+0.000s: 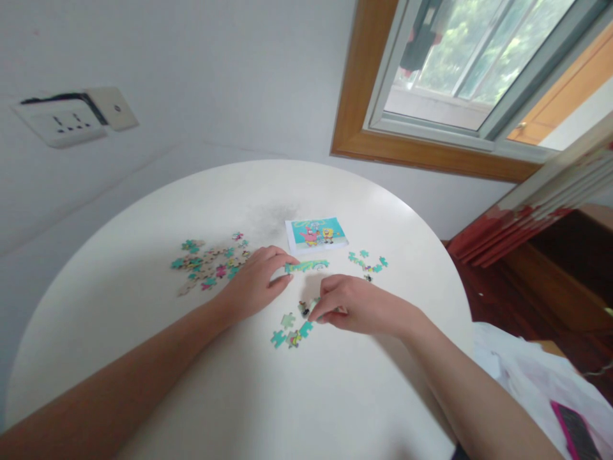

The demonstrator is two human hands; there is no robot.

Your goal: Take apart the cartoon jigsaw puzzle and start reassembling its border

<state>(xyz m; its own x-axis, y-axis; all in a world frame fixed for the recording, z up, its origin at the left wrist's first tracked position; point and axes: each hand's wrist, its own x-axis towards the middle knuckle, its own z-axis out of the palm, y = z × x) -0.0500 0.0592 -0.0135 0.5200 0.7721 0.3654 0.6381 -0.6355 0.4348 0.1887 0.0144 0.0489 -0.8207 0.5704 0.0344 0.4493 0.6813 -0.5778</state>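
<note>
A short strip of joined jigsaw pieces [313,265], teal with green and yellow print, lies in the middle of the white table. My left hand [258,278] rests at its left end, index finger along the top edge and thumb just below, gripping that end. Lower right, my right hand [342,303] is closed in a pinch, its fingertips down on a teal jigsaw piece [306,329]. Several loose pieces [288,320] lie around those fingertips, some partly hidden beneath the hand. Just above the strip sits a picture box [317,234] with cartoon figures on teal.
A heap of loose jigsaw pieces [211,263] spreads left of my left hand. A smaller group of pieces [366,262] lies to the right. The round white table [143,377] meets the wall at the back. A phone [575,428] lies on white plastic at lower right.
</note>
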